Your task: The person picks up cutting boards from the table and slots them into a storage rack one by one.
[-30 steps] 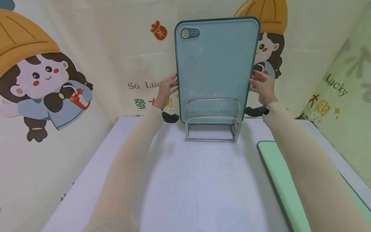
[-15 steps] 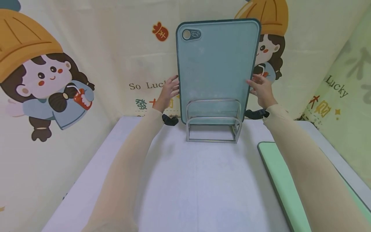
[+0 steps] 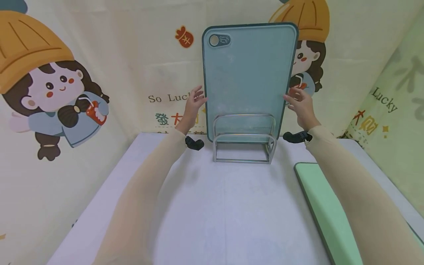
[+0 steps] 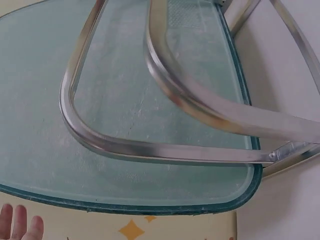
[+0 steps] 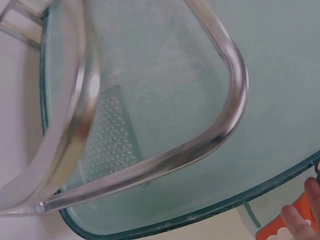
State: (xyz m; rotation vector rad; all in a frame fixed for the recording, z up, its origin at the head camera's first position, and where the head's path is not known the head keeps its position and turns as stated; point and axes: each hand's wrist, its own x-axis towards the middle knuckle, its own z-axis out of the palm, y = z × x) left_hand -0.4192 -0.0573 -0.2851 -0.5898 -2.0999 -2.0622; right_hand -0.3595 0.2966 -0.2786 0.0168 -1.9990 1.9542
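Nearest, two long beige sleeves [image 3: 142, 198] stretched forward over a pale lilac surface [image 3: 228, 213], with a light green board [image 3: 322, 206] lying flat at the right edge, partly under the right forearm. Farther on, a metal rack [image 3: 244, 145] of bent steel loops standing on the surface, and slotted behind its loops a large blue-green cutting board [image 3: 246, 81], upright on its short end, hanging hole at the top left corner. Left hand [image 3: 193, 105] at the board's left edge, fingers straight and spread, fingertips at or just off the rim; no grip, contact not certain. Right hand [image 3: 299, 105] at the right edge, fingers likewise loose and apart, tips close to the rim, nothing clamped. Black wrist-camera mounts [image 3: 194, 142] under both wrists. From the left wrist view, only fingertips [image 4: 20, 225] low in the corner, clear of the dark rim of the board, steel loops crossing its frosted face. From the right wrist view, fingertips [image 5: 300, 217] just beside the rim, a dotted patch visible through the board. Farthest back, a cream cartoon curtain [image 3: 99, 73] with a child in an orange hat, a red drink and lettering "So Lucky", closing in the scene on both sides.
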